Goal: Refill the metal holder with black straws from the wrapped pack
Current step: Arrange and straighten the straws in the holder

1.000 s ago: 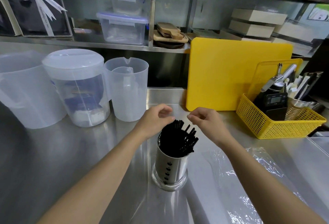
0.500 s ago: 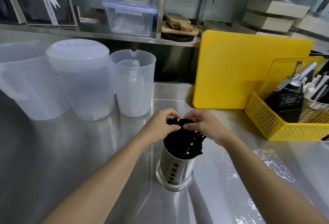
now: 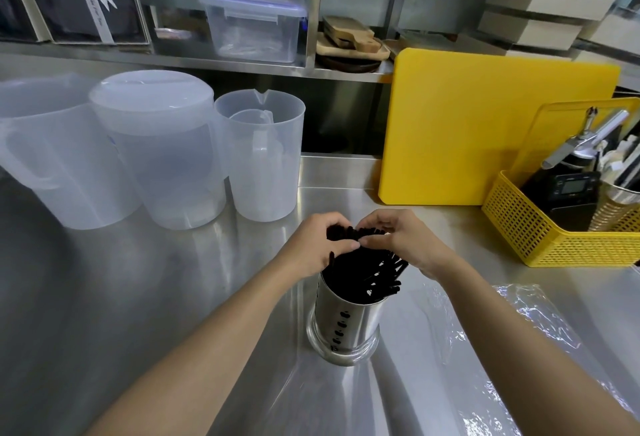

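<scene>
Dozens of black straws (image 3: 360, 269) stand packed in the metal holder (image 3: 346, 323), which sits upright on the steel counter (image 3: 173, 297) in front of the person, and everything else is best placed from that holder. A second ago both hands hovered apart above the straw tips; now they have closed in over the top of the bundle. The left hand (image 3: 311, 245) cups the tips from the holder's left side with its thumb pressed across them, and the right hand (image 3: 405, 238) curls its fingers over them from the right, so the two hands meet and squeeze the upper ends together. Some straws to the holder's right side splay outward below the right hand. That shift suggests the filling itself is done and the person is now gathering and evening the bundle. Just to the right of the holder lies crumpled clear wrap (image 3: 519, 314), flat on the counter and seemingly empty. Behind the holder and to its left stand three translucent jugs (image 3: 263, 155); behind it to the right a yellow cutting board (image 3: 485, 123) leans upright, with a yellow basket (image 3: 554, 234) of tools farther right.
</scene>
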Motion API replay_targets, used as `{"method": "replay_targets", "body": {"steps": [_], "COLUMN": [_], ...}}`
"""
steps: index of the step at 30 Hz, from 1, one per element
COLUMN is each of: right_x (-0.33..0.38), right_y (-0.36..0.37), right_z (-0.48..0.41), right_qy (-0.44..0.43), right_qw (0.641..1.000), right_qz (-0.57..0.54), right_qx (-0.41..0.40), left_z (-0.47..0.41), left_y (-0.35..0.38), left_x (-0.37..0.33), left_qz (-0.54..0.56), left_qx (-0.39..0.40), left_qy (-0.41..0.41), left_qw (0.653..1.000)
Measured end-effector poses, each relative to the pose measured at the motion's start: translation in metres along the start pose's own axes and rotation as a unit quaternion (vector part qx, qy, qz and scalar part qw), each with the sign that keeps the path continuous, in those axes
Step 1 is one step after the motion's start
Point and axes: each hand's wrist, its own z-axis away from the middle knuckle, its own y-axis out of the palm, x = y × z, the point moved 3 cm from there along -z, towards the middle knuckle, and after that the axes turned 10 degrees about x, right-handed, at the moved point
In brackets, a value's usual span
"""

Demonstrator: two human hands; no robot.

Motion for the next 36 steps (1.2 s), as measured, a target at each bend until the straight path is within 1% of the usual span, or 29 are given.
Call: {"method": "replay_targets", "body": {"steps": [8,12,16,21,24,27,30,33,36], "right_x": [-0.001,0.000,0.001,0.004,0.008,0.017,0.028,0.040,0.047], "right_y": [-0.001,0.000,0.001,0.000,-0.003,0.000,0.003,0.006,0.006], "right_z": [0.003,0.005,0.006,0.005,0.006,0.008,0.009,0.012,0.014], "right_qy": [0.004,-0.001,-0.009,-0.031,-0.038,-0.061,-0.079,-0.105,-0.125], "right_qw": [1.000,1.000,1.000,0.999,0.998,0.997,0.996,0.994,0.992], "right_qz": [-0.002,-0.006,-0.015,-0.009,0.020,0.034,0.021,0.008,-0.009], "right_qx": [-0.001,0.003,0.004,-0.018,-0.041,-0.034,-0.028,-0.011,-0.021], "left_z": [0.003,0.004,0.005,0.004,0.005,0.006,0.006,0.007,0.009], "left_y": [-0.001,-0.002,-0.003,-0.007,-0.012,-0.018,-0.028,-0.042,-0.053], "left_x": [-0.006,-0.011,-0.010,-0.012,-0.017,-0.027,-0.041,-0.060,-0.078], "left_qz": [0.022,0.022,0.041,0.095,0.165,0.221,0.273,0.283,0.288], "left_qx": [-0.032,-0.034,-0.053,-0.082,-0.105,-0.110,-0.110,-0.125,-0.152], "left_qy": [-0.020,-0.017,-0.016,-0.004,-0.005,0.006,0.025,0.055,0.087], "left_qw": [0.999,0.999,0.998,0.992,0.981,0.969,0.955,0.949,0.941]}}
